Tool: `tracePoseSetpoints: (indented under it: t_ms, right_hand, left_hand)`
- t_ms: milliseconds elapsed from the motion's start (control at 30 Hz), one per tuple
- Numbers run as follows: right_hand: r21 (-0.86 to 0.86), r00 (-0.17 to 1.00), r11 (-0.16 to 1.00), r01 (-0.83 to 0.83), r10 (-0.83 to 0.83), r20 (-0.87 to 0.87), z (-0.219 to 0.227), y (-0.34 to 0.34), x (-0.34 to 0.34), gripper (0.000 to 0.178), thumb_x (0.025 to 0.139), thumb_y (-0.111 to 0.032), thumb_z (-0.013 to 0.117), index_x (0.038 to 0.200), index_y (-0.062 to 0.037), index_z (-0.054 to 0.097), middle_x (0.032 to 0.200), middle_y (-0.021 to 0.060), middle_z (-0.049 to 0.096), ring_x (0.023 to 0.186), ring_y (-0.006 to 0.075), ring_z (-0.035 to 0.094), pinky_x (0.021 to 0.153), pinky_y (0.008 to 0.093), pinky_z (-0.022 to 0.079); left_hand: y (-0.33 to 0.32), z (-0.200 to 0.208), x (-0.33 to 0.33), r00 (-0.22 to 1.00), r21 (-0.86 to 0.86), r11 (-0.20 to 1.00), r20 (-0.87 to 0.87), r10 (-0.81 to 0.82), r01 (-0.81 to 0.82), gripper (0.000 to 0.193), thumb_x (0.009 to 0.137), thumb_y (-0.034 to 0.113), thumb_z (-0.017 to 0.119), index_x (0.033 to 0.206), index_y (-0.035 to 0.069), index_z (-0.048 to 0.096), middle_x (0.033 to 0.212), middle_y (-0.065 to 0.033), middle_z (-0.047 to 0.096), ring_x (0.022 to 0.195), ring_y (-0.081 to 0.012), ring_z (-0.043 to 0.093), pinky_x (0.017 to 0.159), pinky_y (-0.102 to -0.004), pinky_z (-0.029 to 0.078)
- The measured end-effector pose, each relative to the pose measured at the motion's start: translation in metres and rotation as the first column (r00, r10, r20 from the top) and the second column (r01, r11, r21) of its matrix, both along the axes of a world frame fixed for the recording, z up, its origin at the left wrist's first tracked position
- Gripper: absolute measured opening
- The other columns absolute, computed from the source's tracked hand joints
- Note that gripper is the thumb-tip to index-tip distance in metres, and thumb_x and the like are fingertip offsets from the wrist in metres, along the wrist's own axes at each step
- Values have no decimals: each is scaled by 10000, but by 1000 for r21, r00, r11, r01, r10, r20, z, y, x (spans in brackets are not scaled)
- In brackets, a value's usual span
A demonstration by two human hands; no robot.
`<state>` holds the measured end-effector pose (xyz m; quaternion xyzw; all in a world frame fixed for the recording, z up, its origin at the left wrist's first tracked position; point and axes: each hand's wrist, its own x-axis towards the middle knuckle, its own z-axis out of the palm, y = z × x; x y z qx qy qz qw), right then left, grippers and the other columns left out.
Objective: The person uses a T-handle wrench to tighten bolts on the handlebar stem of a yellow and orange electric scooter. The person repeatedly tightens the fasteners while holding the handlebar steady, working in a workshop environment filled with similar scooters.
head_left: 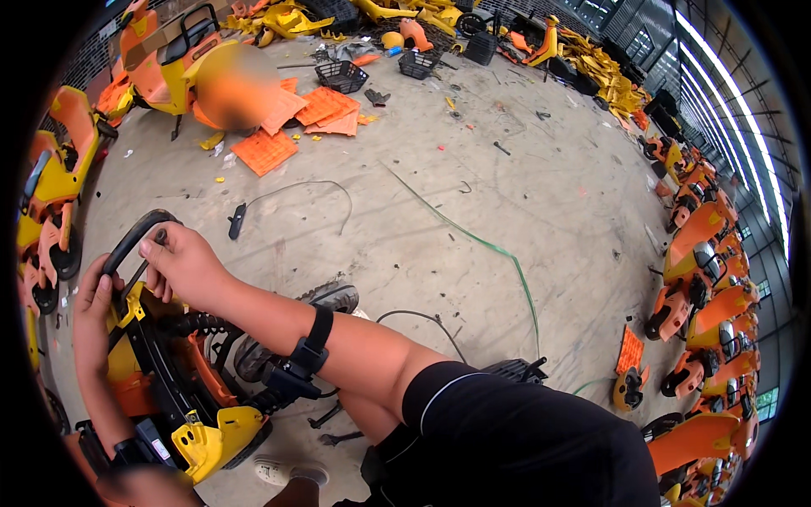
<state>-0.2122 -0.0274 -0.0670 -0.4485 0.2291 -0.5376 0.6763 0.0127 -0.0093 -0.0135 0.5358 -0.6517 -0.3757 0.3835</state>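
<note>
A partly stripped scooter [182, 380] with yellow and orange panels and an exposed black frame is at the lower left. A curved black grab rail [139, 234] rises from its end. My left hand [95, 291] is closed around the lower left part of that rail. Just right of it, my right hand [182, 264] is closed, thumb and fingers pinched together beside the rail. A small dark rod-like end [160, 237] pokes out at its thumb; the rest is hidden by the fingers. Under my right forearm lies a black tyre [334, 297].
Orange panels [266, 152] and black baskets [341, 76] lie on the concrete floor. A green hose [481, 241] crosses it, and a cable with a black box [237, 221] lies ahead. Scooters stand in rows at right [705, 321] and left [63, 186]. Yellow parts [604, 72] are heaped far off.
</note>
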Motion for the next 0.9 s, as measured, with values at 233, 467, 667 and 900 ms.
tracePoseSetpoints:
  t_ms: [233,467,667,900]
  right_hand:
    - [-113,982,983,143,-127,143,0,26,-13,211,1063,-228,566,1086,-24,520,784,88,657,653,141,639,604,282,547]
    - [-540,928,822,178,-324,-186,-16,60,-3,199,1004,-171,662,1101,-10,596,868,113,722,767,181,714,710,299,586]
    - [-819,801,559,126,-545,-248,-19,71,5,281,865,-213,819,1051,-69,666,868,97,742,720,254,728,636,325,568]
    - [-939,716,336,77,-674,-182,-8,77,16,314,783,-157,858,1016,-48,678,829,97,727,718,262,717,623,339,568]
  left_hand:
    - [10,6,-5,990,-83,995,124,72,-62,369,1029,252,591,1333,46,629,1120,-33,638,1078,-136,579,990,-296,442]
    - [15,15,-11,999,-33,999,50,-20,22,389,1025,295,623,1320,41,637,1038,-12,649,1016,-120,587,945,-290,476]
    - [13,13,-9,999,-4,999,-6,-37,36,415,1020,282,627,1342,20,617,1086,-66,689,1027,-141,623,933,-306,506]
    - [13,14,-9,999,-2,1000,22,-28,28,415,1021,284,626,1351,33,614,1087,-70,689,1027,-141,625,928,-305,510]
